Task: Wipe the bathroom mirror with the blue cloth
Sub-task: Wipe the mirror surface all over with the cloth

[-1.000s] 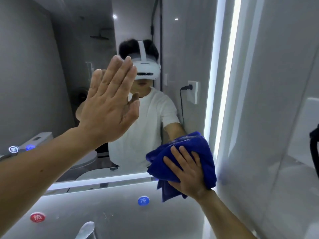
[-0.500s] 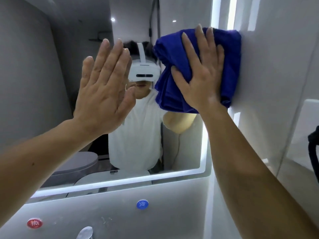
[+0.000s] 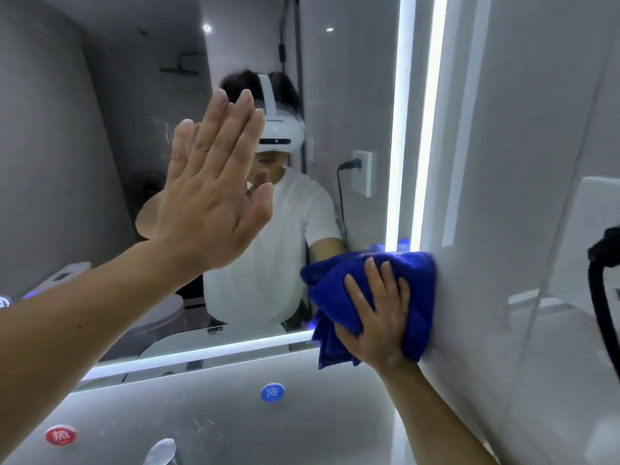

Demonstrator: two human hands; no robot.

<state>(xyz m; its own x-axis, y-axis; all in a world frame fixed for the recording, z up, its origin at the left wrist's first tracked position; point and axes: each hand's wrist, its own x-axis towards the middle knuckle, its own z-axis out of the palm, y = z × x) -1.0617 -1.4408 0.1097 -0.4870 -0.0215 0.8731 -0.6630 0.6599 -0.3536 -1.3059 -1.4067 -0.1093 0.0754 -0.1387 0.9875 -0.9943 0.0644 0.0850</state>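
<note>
The bathroom mirror point(image 3: 352, 95) fills the wall ahead, framed by a lit strip along its right and bottom edges. My right hand point(image 3: 379, 317) presses the bunched blue cloth point(image 3: 419, 280) flat against the mirror's lower right corner, fingers spread and straight on the cloth. My left hand point(image 3: 214, 193) lies flat against the glass at the mirror's middle, fingers straight and together. The mirror reflects a person in a white shirt with a white headset.
A glossy white wall point(image 3: 520, 162) stands right beside the mirror. A black hose point(image 3: 600, 297) hangs at the far right. Below the mirror are a blue round sticker point(image 3: 272, 393), a red round sticker point(image 3: 60, 435) and a chrome tap point(image 3: 161, 451).
My right hand has swept the blue cloth from the mirror's upper right down to its lower right corner. My left hand stays pressed on the glass.
</note>
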